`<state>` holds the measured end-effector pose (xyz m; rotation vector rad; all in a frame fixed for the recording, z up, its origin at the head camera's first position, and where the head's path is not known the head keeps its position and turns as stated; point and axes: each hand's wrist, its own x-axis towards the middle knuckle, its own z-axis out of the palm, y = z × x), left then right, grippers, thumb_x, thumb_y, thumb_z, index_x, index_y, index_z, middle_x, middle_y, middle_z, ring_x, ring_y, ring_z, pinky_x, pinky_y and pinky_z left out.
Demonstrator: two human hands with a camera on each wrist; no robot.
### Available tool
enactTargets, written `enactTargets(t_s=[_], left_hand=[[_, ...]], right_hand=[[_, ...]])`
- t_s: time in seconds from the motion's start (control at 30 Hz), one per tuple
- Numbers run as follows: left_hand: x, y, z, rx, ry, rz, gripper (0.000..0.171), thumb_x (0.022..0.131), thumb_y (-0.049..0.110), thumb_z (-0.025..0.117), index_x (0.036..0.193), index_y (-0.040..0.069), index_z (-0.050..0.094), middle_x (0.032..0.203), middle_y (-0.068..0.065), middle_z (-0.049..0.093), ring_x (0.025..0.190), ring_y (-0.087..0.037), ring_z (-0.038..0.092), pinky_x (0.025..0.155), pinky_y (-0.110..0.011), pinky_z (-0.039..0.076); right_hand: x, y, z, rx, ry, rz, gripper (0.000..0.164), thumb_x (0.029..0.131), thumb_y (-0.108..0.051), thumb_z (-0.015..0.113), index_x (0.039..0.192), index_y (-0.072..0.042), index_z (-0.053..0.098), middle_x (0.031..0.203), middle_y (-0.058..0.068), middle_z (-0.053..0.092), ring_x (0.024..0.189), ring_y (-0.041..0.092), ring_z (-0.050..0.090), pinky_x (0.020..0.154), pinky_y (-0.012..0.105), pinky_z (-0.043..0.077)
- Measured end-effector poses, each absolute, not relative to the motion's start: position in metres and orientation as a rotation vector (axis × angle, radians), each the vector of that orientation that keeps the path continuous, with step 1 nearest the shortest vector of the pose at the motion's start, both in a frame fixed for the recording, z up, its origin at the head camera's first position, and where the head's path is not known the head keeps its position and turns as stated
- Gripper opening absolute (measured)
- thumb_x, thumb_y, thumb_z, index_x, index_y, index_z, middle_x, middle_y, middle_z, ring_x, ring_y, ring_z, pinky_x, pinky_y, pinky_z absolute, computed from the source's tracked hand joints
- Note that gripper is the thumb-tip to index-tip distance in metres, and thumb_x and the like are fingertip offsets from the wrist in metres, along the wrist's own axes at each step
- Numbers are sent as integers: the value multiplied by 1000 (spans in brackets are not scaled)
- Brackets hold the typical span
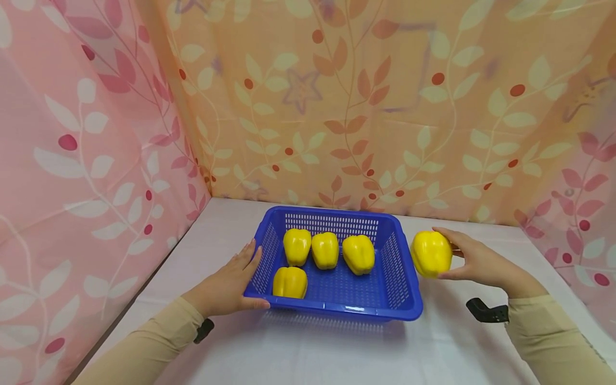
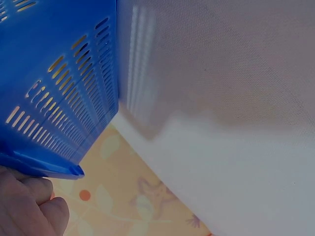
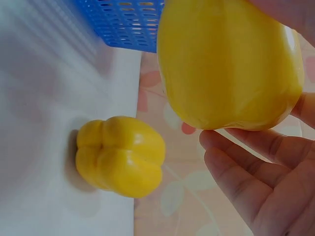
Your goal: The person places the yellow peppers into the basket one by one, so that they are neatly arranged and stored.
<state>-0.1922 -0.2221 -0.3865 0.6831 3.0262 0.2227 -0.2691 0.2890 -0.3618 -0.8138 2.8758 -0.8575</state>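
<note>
A blue plastic basket (image 1: 337, 307) with slotted walls stands on the table, several yellow bell peppers (image 1: 325, 251) inside it. My left hand (image 1: 228, 283) holds the basket at its left front corner, fingers on the side rim and thumb by the front rim. To the right of the basket, my right hand (image 1: 474, 262) grips another yellow bell pepper (image 3: 229, 64) between thumb and fingers, raised above the table. In the right wrist view, one more bell pepper (image 3: 123, 157) lies on the table; the head view does not show it.
A white cloth covers the table (image 1: 308, 355). Patterned orange fabric (image 1: 346, 107) hangs behind it, with pink fabric (image 1: 96, 160) at the left and right sides. Dark straps (image 1: 488, 312) are on both wrists.
</note>
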Motion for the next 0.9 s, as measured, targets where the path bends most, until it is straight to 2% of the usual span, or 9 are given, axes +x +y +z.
enactTargets(t_s=[0.43,0.67,0.9], left_hand=[[-192,-222,-386,675,3025,226,112,71,70,56,146,1,9,152,-18,-3,139,-31,1,110,-47,14],[-191,-222,-386,691,3023,231,112,72,70,56,145,0,9,152,-19,-3,139,-32,1,110,-47,13],[-192,-223,-387,693,3029,225,112,72,70,55,145,0,9,152,-19,-3,139,-31,0,110,-48,14]], right_hand=[[-276,278,-340,-916,2861,-877,98,67,-35,80,142,-2,27,134,18,40,112,36,47,89,59,40],[-285,263,-332,-998,2800,-908,94,67,-31,82,142,-14,29,131,8,46,112,28,47,91,58,40],[-285,243,-327,-982,2814,-828,98,65,-37,81,144,-14,26,127,12,47,107,30,51,89,53,44]])
